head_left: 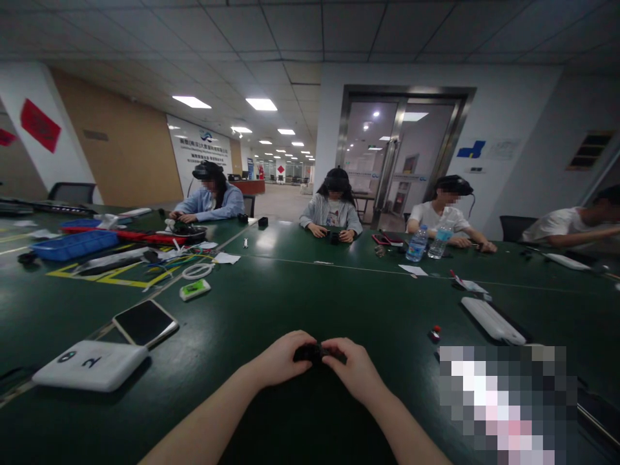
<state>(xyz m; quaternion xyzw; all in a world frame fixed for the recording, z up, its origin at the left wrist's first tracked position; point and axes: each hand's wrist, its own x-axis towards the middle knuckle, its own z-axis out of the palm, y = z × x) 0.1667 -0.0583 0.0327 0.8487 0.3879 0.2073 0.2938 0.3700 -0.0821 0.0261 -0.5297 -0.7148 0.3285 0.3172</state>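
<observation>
A small black object [310,352], too dark for me to tell its kind, is held between both hands just above the green table [339,297]. My left hand [285,356] grips its left side, thumb below and fingers over the top. From the right, my right hand [351,365] pinches the other end between thumb and fingertips. Both hands are closed. Part of the object is hidden behind the fingers.
To the left lie a white power bank [92,367], a phone [146,323], a green-and-white packet [194,290] and a blue tray [75,245]. On the right are a white device [493,320], a small red-black piece [435,333] and water bottles [417,244]. Several people sit opposite.
</observation>
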